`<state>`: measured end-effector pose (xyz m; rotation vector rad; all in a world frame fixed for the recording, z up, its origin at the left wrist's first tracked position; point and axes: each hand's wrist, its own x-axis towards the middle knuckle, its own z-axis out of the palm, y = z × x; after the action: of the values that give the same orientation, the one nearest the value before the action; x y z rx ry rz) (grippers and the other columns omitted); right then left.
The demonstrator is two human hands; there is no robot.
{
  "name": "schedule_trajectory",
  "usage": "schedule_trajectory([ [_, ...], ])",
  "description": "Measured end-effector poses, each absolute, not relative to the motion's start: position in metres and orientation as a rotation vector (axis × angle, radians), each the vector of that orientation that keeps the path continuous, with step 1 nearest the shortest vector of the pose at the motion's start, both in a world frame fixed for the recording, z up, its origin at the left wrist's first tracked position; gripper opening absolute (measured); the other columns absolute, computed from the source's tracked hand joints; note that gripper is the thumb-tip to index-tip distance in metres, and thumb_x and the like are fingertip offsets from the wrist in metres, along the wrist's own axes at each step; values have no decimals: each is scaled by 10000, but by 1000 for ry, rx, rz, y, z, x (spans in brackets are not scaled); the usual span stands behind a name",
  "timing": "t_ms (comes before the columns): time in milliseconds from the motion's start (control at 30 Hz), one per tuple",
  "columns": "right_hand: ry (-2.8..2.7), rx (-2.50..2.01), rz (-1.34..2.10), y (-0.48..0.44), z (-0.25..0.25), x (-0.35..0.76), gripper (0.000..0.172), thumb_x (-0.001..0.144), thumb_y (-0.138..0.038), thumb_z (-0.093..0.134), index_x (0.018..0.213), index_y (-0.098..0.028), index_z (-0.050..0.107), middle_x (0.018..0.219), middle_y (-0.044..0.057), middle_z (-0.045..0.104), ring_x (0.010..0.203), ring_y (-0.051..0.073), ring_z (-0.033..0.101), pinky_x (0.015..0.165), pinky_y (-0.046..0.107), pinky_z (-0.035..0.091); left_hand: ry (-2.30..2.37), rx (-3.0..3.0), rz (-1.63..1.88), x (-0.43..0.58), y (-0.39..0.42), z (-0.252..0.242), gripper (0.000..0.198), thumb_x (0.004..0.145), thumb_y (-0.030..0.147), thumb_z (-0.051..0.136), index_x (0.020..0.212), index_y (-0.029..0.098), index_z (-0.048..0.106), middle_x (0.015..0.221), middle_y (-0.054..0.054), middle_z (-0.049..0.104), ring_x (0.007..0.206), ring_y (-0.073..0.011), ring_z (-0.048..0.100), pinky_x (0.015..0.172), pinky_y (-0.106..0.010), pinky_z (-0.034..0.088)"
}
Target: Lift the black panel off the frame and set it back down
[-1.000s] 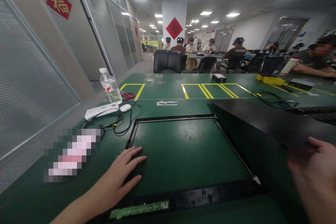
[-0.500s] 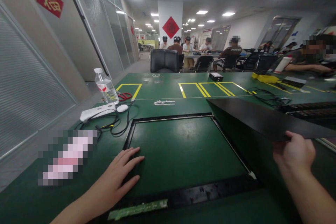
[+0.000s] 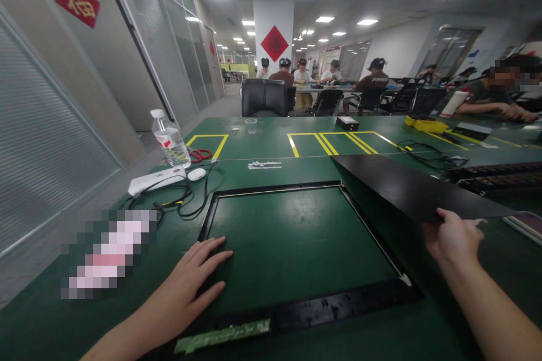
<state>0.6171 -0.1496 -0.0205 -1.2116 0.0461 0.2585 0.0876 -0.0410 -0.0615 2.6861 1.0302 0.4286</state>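
Note:
My left hand (image 3: 203,273) lies with its fingers spread over the left side of a black rectangular frame (image 3: 342,304), which rests on the green tabletop. Along the frame's lower left edge runs a narrow green circuit board (image 3: 224,335). My right hand (image 3: 455,242) grips the near edge of a thin black sheet (image 3: 406,186). The sheet is held tilted above the table, to the right of the frame, and its far left corner comes close to the frame's upper right corner.
On the left are a water bottle (image 3: 169,141), red-handled scissors (image 3: 200,155), a white device (image 3: 158,180) and black cables (image 3: 186,211). White scraps (image 3: 265,164) lie beyond the frame. A phone-like object (image 3: 527,223) is at right. Another person (image 3: 491,96) sits at far right.
My right hand has moved left with the black sheet, uncovering more of the phone-like object at right. My left hand and the frame have stayed in place.

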Motion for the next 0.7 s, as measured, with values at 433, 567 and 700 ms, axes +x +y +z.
schedule_trajectory([
  [433, 59, -1200, 250, -149, -12, 608, 262, 686, 28, 550, 754, -207, 458, 739, -60, 567, 540, 63, 556, 479, 141, 504, 1011, 2691, 407, 88, -41, -57, 483, 913, 343, 567, 1394, 374, 529, 1535, -64, 484, 1388, -357, 427, 1112, -600, 319],
  [567, 75, -1177, 236, -150, -5, 601, 274, 659, 27, 562, 704, -205, 423, 725, -62, 575, 561, 74, 569, 486, 163, 529, 1002, 2684, 419, 87, -40, -58, 482, 908, 341, 576, 1388, 372, 534, 1527, -65, 496, 1386, -356, 430, 1115, -600, 310],
  [700, 96, -1149, 224, -152, -4, 600, 309, 625, 33, 594, 621, -189, 379, 674, -65, 544, 576, 83, 567, 484, 161, 515, 1001, 2644, 454, 85, -40, -58, 484, 906, 351, 570, 1387, 385, 530, 1524, -55, 499, 1384, -357, 435, 1116, -598, 314],
])
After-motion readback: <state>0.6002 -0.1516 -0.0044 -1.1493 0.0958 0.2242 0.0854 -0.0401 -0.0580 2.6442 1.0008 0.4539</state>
